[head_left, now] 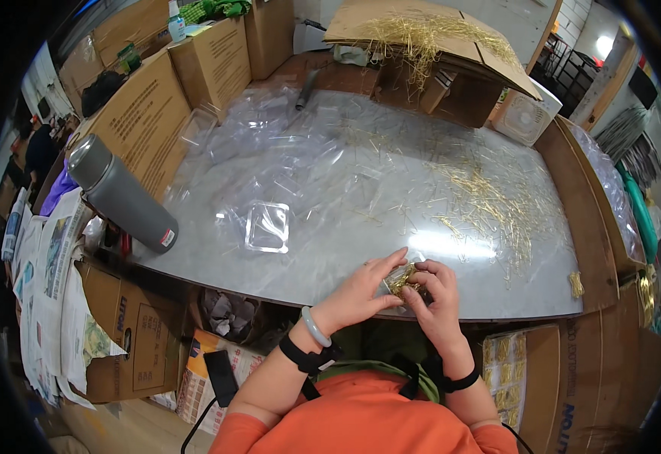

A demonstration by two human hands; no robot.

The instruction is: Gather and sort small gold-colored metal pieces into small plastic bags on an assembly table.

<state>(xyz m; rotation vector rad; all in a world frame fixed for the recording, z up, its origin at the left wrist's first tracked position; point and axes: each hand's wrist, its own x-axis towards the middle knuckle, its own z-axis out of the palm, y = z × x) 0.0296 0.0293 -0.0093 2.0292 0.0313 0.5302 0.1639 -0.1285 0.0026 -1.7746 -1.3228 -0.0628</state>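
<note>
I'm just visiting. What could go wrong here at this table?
The gold wire bundle, held between the left hand and right hand near the table's front edge, could spill. The gray bottle stands close to the edge, so a bump might topple it. Gold strands hanging off the raised cardboard might drop.

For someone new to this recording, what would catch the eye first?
Probably the thin gold-coloured wire pieces strewn across the right side of the glossy grey tabletop. Next, the tall dark-grey cylindrical flask at the tabletop's left edge, and the left hand and right hand at its near edge, holding a small clump of gold-coloured wire.
</note>
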